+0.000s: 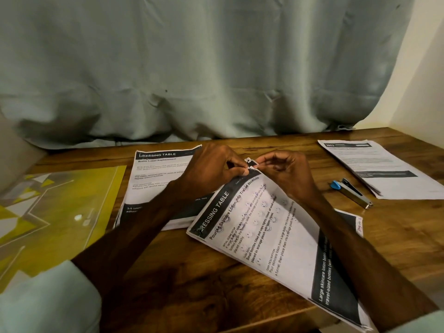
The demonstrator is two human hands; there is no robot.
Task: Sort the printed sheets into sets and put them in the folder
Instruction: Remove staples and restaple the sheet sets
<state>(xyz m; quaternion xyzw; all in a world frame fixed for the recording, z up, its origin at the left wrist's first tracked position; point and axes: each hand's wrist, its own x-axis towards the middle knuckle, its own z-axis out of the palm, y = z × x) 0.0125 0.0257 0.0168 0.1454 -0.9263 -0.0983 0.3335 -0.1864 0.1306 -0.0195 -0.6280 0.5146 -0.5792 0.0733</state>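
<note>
Left hand (211, 169) and right hand (286, 170) both pinch the far corner of the white printed "Pouring Skincare Lotion" sheet set (269, 241), fingers curled; the set runs toward the camera on the brown wooden table (396, 236).

Fingers (244, 173) on sheet (262, 234) cnr

Grey curtain (192, 68) behind wooden table (216, 284)
</note>
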